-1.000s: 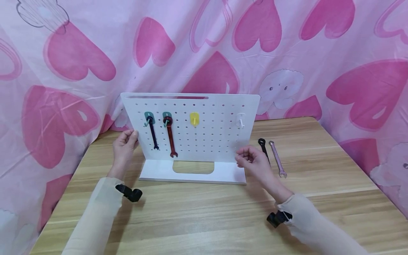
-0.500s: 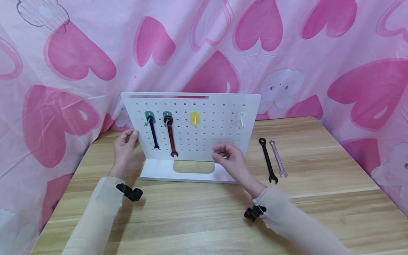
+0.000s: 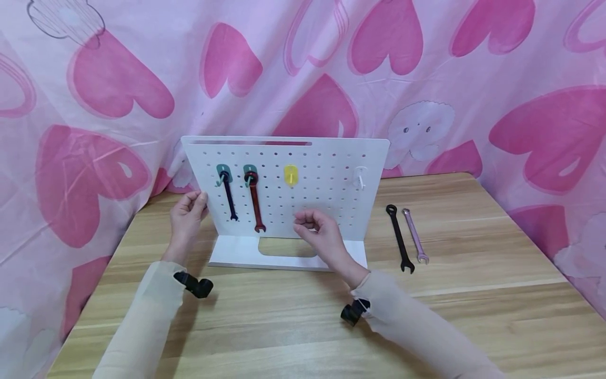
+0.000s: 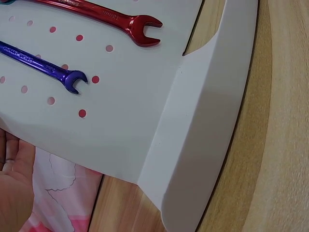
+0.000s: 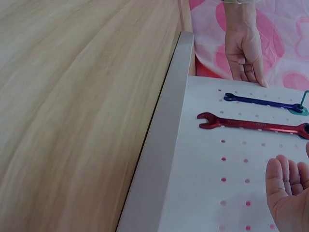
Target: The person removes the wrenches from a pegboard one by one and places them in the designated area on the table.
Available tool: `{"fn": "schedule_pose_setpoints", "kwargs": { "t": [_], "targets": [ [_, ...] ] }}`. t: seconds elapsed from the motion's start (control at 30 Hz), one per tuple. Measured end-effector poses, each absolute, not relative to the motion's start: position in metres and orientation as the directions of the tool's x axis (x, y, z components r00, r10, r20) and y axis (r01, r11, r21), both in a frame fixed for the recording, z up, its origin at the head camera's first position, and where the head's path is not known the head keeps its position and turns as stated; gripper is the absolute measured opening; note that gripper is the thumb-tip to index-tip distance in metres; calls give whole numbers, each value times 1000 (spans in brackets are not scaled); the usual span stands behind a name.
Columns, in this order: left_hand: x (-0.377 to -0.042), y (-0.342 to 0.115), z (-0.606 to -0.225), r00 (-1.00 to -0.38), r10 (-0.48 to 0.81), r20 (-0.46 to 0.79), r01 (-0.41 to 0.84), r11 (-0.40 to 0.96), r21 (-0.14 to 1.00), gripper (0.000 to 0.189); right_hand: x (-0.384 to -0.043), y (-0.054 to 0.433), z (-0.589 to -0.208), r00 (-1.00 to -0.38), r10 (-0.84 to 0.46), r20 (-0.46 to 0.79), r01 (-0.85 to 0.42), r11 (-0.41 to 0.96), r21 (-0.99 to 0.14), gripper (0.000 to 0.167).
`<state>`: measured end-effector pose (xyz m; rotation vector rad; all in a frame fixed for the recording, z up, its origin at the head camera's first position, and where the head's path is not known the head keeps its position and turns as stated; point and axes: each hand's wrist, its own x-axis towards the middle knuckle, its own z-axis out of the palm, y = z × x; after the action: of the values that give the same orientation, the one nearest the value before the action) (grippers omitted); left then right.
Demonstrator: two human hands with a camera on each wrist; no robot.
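A white pegboard (image 3: 326, 181) stands on the table, with its base plate (image 3: 236, 251) toward me. My left hand (image 3: 185, 215) pinches the board's left edge between thumb and fingers. On the green hooks at the left hang a small blue wrench (image 4: 46, 64) and a larger red wrench (image 5: 256, 124), both with their open jaws downward. My right hand (image 3: 322, 231) is in front of the lower middle of the board, fingers loosely bent, with nothing in it. Above it are a yellow hook (image 3: 291, 175) and, farther right, a white hook (image 3: 361, 177), both bare.
To the right of the board a black wrench (image 3: 400, 239) and a light purple wrench (image 3: 415, 235) lie side by side on the wooden table (image 3: 265, 321). Behind the table hangs a pink curtain (image 3: 303, 63) with hearts. Each wrist wears a small black camera.
My right hand has moved left, from the board's right edge beside the loose wrenches to its lower middle. The black wrench now shows in full. My left hand has stayed at the left edge.
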<state>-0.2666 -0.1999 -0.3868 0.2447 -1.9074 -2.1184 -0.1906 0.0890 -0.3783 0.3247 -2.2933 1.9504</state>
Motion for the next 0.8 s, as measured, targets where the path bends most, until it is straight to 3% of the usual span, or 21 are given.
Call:
{"fn": "schedule_pose_setpoints", "kwargs": {
  "t": [0.8],
  "targets": [
    [-266, -200, -387, -948, -314, 53, 72, -52, 996, 10, -208, 41, -385, -984, -42, 174, -177, 89, -980, 29]
  ]
}}
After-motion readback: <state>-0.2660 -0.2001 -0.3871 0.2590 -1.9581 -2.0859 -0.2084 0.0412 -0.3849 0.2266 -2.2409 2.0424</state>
